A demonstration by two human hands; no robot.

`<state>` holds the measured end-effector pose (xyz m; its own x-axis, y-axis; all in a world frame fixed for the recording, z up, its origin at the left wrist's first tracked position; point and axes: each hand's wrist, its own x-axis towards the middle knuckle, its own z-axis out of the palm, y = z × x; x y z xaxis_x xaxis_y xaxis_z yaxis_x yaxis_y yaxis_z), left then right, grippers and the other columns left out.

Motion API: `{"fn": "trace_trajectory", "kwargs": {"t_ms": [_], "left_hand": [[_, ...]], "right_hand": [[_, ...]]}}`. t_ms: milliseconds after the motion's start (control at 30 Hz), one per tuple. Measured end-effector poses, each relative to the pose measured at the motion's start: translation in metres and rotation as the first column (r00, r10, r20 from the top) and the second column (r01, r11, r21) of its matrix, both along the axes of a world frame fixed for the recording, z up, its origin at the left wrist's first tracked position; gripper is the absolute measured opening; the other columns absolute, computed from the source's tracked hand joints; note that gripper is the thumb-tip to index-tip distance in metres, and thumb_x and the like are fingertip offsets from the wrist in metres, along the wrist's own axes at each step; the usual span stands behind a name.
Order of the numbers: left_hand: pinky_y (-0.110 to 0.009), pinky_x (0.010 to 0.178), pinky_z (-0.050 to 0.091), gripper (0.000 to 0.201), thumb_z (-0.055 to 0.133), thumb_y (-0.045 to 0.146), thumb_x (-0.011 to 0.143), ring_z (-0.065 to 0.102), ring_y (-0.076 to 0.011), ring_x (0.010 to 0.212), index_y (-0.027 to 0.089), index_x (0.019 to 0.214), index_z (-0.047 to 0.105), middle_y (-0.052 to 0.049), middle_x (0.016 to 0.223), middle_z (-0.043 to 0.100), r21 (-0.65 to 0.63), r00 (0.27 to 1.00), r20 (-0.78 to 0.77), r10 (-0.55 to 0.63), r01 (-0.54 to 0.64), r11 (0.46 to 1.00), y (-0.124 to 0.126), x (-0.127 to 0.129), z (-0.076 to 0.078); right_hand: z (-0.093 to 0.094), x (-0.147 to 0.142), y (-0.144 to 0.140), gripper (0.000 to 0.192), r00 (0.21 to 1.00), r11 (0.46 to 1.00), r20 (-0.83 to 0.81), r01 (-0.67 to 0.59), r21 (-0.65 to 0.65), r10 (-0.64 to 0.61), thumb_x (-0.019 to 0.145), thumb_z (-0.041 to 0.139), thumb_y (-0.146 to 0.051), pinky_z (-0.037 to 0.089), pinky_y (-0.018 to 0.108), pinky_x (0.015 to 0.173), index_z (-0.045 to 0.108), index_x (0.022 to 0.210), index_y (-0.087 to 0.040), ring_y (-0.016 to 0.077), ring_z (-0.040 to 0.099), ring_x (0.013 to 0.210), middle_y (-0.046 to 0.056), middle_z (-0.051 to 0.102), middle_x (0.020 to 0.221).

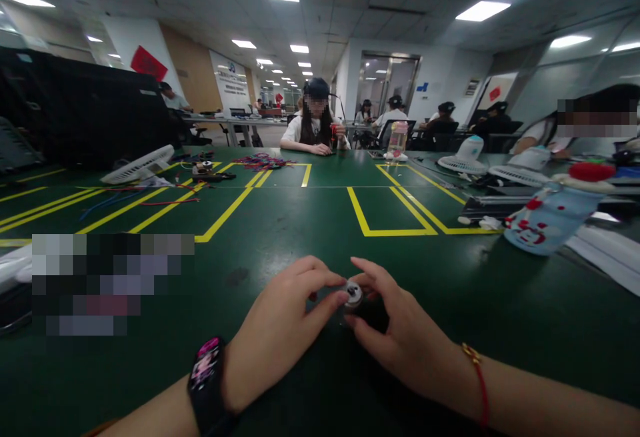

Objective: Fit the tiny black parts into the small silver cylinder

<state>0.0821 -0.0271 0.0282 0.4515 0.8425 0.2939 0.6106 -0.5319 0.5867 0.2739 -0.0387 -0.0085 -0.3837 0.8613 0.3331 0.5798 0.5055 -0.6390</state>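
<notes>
Between my two hands, low over the green table point(280, 220), is a small round silvery metal part point(353, 294) with a dark spot in its top. The thumb and forefinger of my left hand point(293, 310) pinch its upper left side. My right hand point(400, 330) curls round the right side, with the thumb low near its base and the forefinger raised. Those right fingers are bent but apart, and whether they touch the part is hard to tell. Its lower portion is partly hidden by my fingers and shadow.
Yellow tape lines point(400, 232) mark the table. A light blue cup point(543, 217) with a red top stands right. White fans point(465, 157) lie beyond it. Coloured wires point(263, 161) and another white fan point(140, 165) lie far left. Across the table sits a person point(313, 120) holding a red tool.
</notes>
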Motion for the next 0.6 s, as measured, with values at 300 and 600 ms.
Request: {"fn": "trace_trajectory", "kwargs": {"t_ms": [300,600], "left_hand": [[-0.024,0.069,0.044,0.016,0.055,0.029,0.088,0.056,-0.0142,0.080,0.025,0.085,0.071,0.000,0.086,0.061,-0.009,0.987,0.148,0.057,-0.056,0.998,0.000,0.001,0.006],[-0.028,0.078,0.044,0.015,0.060,0.032,0.085,0.058,-0.0166,0.086,0.029,0.090,0.073,0.000,0.092,0.062,-0.171,0.998,-0.035,-0.044,0.038,0.985,0.009,-0.009,-0.031]], "right_hand": [[0.003,0.001,0.002,0.045,1.000,0.997,0.022,0.005,-0.081,-0.003,0.079,0.059,-0.031,0.047,0.029,0.087,0.044,0.121,-0.028,0.0121,0.056,0.099,0.000,0.057,0.114],[-0.003,0.006,0.001,0.052,0.996,0.999,0.080,0.025,0.031,-0.027,0.079,0.057,-0.029,0.043,0.030,0.095,0.039,0.128,-0.027,0.0126,0.052,0.108,0.001,0.053,0.122]]}}
